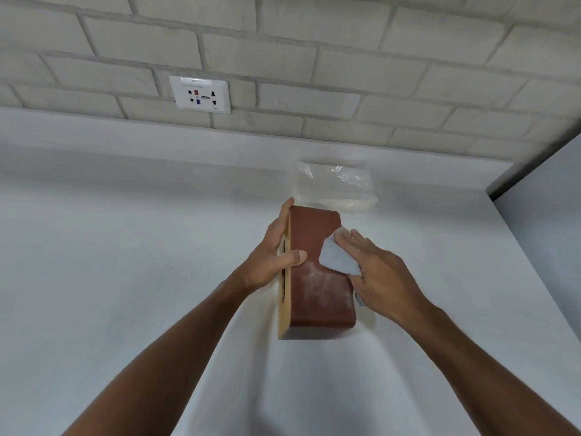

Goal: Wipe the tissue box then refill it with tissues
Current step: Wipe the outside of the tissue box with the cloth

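- In the middle of the white counter (125, 247), the tissue box (317, 278) lies on its side. A long reddish-brown face is turned up, and its pale wooden face with the dark slot (283, 289) is turned to the left.
- The left hand (272, 256) grips the box from the left side. Its thumb is curled over the edge and pressed onto the brown upper face. Its fingers run along the wooden face towards the far end, with one fingertip reaching the far top corner and the palm covering part of the slot.
- The right hand (382, 273) rests on the box's right edge with a pale blue cloth (336, 261) under it. Its fingers lie nearly straight and close together, pressing the cloth flat against the brown face. The thumb is hidden, so whether it also pinches the cloth cannot be told.
- A triangle of cloth pokes out to the left of the fingers, and a small end shows below the palm beside the box's right side.
- Pale smears show on the brown face just below the cloth.
- Just beyond the box's far end lies a pack of tissues (336, 187) in clear, crinkled plastic, close to the box.
- Behind the counter rises a pale brick wall (345, 58) with a white socket plate (199, 94) set in it, up and to the left.
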The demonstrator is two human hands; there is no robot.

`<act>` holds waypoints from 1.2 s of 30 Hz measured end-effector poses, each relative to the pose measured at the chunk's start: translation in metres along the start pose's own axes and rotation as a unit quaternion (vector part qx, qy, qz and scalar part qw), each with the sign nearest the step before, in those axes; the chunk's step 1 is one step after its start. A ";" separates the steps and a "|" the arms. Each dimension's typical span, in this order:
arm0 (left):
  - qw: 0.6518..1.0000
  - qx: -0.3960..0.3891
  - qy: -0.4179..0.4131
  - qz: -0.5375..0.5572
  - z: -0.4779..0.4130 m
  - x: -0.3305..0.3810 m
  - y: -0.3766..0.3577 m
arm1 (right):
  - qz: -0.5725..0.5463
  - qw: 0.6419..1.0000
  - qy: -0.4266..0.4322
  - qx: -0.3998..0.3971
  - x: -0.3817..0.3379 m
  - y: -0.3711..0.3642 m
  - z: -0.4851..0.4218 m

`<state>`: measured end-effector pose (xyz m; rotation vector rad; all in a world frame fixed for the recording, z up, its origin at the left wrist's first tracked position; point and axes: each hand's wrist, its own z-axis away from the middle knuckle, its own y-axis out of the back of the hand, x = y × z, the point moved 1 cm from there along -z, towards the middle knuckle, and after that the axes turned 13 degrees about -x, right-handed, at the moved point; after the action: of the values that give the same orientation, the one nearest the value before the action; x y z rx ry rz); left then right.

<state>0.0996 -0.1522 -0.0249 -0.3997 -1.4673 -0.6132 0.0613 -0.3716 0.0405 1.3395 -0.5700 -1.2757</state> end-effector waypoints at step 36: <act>0.992 0.011 -0.009 -0.128 0.028 -0.014 -0.016 | 0.054 0.972 0.228 -0.030 0.002 -0.009 -0.014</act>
<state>0.0674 -0.1461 -0.0384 -0.2016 -1.5541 -0.7976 0.0711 -0.3659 0.0282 1.4698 -0.2741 -0.8493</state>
